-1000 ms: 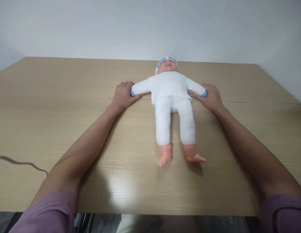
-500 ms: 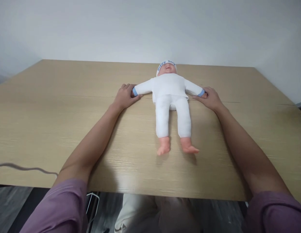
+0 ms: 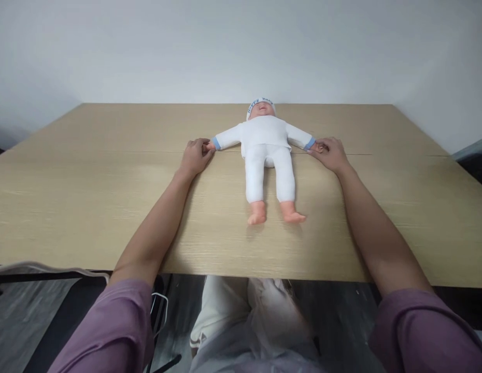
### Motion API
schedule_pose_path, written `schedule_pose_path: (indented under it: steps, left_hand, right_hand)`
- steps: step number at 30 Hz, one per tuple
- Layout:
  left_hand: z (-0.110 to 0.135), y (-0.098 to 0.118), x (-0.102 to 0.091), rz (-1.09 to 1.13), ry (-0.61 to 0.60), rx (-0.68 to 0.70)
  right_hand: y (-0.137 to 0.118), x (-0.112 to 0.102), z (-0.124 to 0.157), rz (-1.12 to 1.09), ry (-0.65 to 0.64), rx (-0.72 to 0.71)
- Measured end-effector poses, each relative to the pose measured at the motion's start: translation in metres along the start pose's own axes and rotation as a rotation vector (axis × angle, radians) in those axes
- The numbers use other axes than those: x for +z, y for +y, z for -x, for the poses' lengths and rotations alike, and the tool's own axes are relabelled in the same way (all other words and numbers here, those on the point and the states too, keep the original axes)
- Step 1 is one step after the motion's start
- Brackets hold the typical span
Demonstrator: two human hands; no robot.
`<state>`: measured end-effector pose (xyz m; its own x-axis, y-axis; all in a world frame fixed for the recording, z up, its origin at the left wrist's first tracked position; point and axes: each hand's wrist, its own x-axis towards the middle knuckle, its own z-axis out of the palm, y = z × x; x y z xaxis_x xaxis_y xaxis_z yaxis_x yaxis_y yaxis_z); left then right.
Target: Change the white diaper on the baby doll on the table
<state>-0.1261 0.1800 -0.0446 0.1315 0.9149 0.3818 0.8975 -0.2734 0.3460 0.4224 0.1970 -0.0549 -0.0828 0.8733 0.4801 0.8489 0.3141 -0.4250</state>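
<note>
Head view: the wide bench (image 3: 89, 207), pale and wood-grained, runs well past the doll (image 3: 266, 135) on both sides to straight edges. The doll, in white cloth, lies face up, its head near the far edge, its feet short of the near one. The left hand (image 3: 195, 157) and right hand (image 3: 333, 154) grip its small hands between their fingers, beside blue cuffs (image 3: 216, 143).

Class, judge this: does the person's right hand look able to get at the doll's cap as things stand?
Probably yes: nothing appears to cover the cap. The right hand is around the doll's hand, though, so it would likely have to let go first.
</note>
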Motion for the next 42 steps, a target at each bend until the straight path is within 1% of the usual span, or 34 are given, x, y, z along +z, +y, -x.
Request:
schedule_pose_path:
  steps: [2,4,7,9,12,14,16,17,19,20,21,22,23,24,25,26,27,29,31,32,33,35,38,40,41,42]
  left_hand:
    - [0.009,0.004,-0.003,-0.007,0.012,-0.026]
    - [0.019,0.009,-0.006,-0.017,0.028,-0.054]
    - [0.039,0.019,-0.011,-0.030,0.068,-0.133]
    - [0.053,0.029,-0.014,-0.034,0.092,-0.188]
    - [0.081,0.053,-0.024,-0.029,0.079,-0.215]
    - [0.109,0.080,-0.036,-0.003,0.079,-0.191]
    - [0.152,0.119,-0.053,0.070,0.135,-0.130]
    - [0.180,0.140,-0.062,0.130,0.187,-0.081]
    - [0.247,0.182,-0.076,0.294,0.263,-0.033]
    - [0.284,0.199,-0.080,0.361,0.283,-0.017]
    - [0.320,0.213,-0.080,0.383,0.291,0.013]
    - [0.354,0.223,-0.077,0.380,0.311,0.083]
    - [0.384,0.230,-0.072,0.390,0.307,0.190]
    - [0.409,0.233,-0.063,0.427,0.274,0.315]
    - [0.428,0.233,-0.054,0.458,0.183,0.387]
    - [0.441,0.232,-0.043,0.483,0.069,0.365]
    - [0.449,0.230,-0.032,0.518,-0.043,0.279]
    - [0.453,0.226,-0.011,0.598,-0.223,-0.011]
    - [0.448,0.225,0.006,0.722,-0.332,-0.310]
    - [0.443,0.227,0.014,0.788,-0.367,-0.423]
    - [0.439,0.230,0.021,0.848,-0.395,-0.506]
    - [0.430,0.237,0.033,0.942,-0.425,-0.601]
    - [0.420,0.251,0.042,1.029,-0.402,-0.651]
    - [0.418,0.261,0.037,1.086,-0.382,-0.674]
    - [0.419,0.266,0.029,1.108,-0.375,-0.682]
    - [0.422,0.273,0.017,1.129,-0.366,-0.685]
  right_hand:
    - [-0.002,-0.003,0.007,-0.012,0.026,0.006]
    - [-0.005,-0.006,0.015,-0.014,0.047,0.052]
    - [-0.012,-0.012,0.030,-0.001,0.073,0.127]
    - [-0.021,-0.016,0.043,0.011,0.084,0.141]
    - [-0.043,-0.022,0.070,0.028,0.089,0.133]
    - [-0.068,-0.031,0.097,0.019,0.094,0.122]
    - [-0.100,-0.046,0.135,-0.027,0.113,0.084]
    - [-0.118,-0.056,0.159,-0.064,0.126,0.039]
    - [-0.151,-0.079,0.215,-0.141,0.158,-0.123]
    - [-0.165,-0.090,0.247,-0.168,0.214,-0.184]
    - [-0.177,-0.099,0.280,-0.189,0.295,-0.228]
    - [-0.185,-0.105,0.313,-0.209,0.358,-0.273]
    - [-0.191,-0.108,0.344,-0.249,0.426,-0.314]
    - [-0.194,-0.108,0.372,-0.303,0.469,-0.333]
    - [-0.195,-0.105,0.397,-0.346,0.467,-0.318]
    - [-0.195,-0.099,0.417,-0.349,0.434,-0.260]
    - [-0.194,-0.090,0.433,-0.345,0.356,-0.166]
    - [-0.192,-0.068,0.453,-0.368,0.202,0.056]
    - [-0.193,-0.046,0.459,-0.451,0.045,0.229]
    - [-0.194,-0.036,0.459,-0.504,-0.021,0.297]
    - [-0.196,-0.027,0.457,-0.561,-0.079,0.355]
    - [-0.202,-0.013,0.450,-0.671,-0.176,0.467]
    - [-0.214,-0.004,0.439,-0.776,-0.274,0.576]
    - [-0.224,-0.009,0.435,-0.813,-0.307,0.599]
    - [-0.231,-0.017,0.435,-0.841,-0.321,0.608]
    - [-0.239,-0.029,0.436,-0.874,-0.330,0.622]
